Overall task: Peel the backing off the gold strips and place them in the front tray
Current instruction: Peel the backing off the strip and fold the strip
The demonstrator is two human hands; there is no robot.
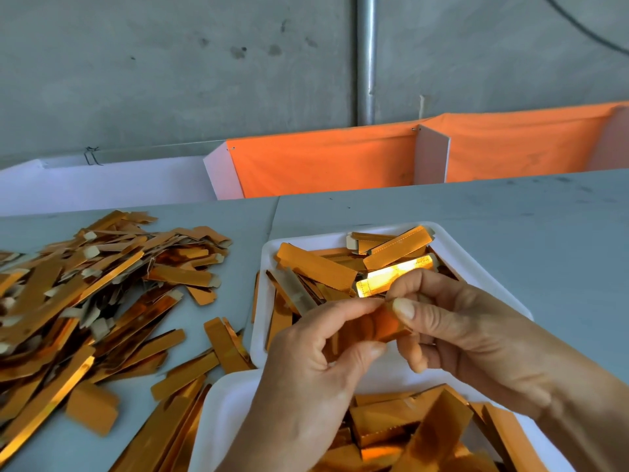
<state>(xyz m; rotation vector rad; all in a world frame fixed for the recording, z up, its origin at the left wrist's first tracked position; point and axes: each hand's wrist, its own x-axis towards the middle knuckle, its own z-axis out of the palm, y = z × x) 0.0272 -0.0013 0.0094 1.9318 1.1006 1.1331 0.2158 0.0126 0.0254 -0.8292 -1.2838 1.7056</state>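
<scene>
I see a grey table [510,233] carrying everything, with a grey concrete wall behind it and an orange cloth bin [323,161] at the far edge.

Biggest item on it: a loose heap of gold foil strips [85,287] spread over the left half, many with pale backing tabs showing. My read is that's the unpeeled stock, kept on the left within easy reach of the left hand.

Next, two white rectangular foam trays. The far tray [503,277] sits right of centre and holds a loose layer of gold strips. The near tray [218,410] touches or overlaps it at the bottom edge and also holds gold pieces. Which one counts as "front" I can't say for certain; I'd guess the far one, straight ahead of the hands.

Both hands work above the gap between the trays, probably so a finished piece drops in with no travel. Left hand [306,376]: thumb and forefinger curled, pinching the left end of one short gold strip [384,323]. Right hand [476,338]: thumb and forefinger pinch the right end, remaining fingers curled underneath. Opposed grips suit pulling layers apart.

The backing itself is hidden by the fingertips, so I can't tell if the peel has started.
</scene>
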